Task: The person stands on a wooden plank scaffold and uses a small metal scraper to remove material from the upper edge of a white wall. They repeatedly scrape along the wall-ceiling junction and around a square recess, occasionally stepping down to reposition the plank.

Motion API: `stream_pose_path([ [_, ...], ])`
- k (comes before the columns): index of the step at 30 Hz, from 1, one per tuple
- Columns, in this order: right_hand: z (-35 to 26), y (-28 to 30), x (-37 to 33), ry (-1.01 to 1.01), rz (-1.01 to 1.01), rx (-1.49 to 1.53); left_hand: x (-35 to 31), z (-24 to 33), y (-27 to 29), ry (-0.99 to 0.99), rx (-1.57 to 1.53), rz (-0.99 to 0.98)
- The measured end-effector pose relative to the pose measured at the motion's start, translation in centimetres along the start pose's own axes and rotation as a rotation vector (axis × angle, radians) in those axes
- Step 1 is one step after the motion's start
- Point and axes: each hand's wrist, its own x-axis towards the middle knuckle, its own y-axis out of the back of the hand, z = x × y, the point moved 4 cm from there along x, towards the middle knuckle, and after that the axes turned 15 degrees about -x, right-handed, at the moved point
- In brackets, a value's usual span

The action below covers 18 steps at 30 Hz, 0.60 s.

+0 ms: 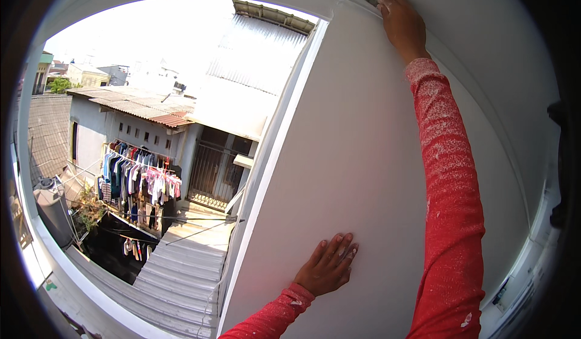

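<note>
High on the white wall panel (351, 127), my right hand (400, 26) is closed around a small flat scraper (372, 2). Only a bit of its grey blade shows past the fingers, and the rest is hidden in the grip. The blade lies at the joint where the panel meets the white ceiling trim (445, 52). Lower down, my left hand (327, 265) rests on the panel with its fingers stretched out, holding nothing. White specks mark its fingers. Both red sleeves are dusted with white powder, most thickly along the right forearm.
A wide window opening with a white frame (275, 151) lies left of the panel. Outside, below, are a corrugated metal roof (181, 281), clothes hanging on a rack (136, 172), a grey water tank (53, 212) and a house with a metal gate (209, 169).
</note>
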Motion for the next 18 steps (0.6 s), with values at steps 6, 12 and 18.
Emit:
stream_pose_path([
  [6,-1.1,0.0,1.4,0.009,-0.059,-0.018,-0.1,0.0,0.0,-0.002,-0.015,-0.017],
  [12,-1.9,0.4,1.3,0.036,0.051,-0.022,0.0,0.0,0.1,-0.002,-0.025,-0.012],
  [18,-1.1,-0.6,1.1,0.05,-0.141,-0.033,-0.1,0.1,0.0,0.001,-0.023,0.0],
])
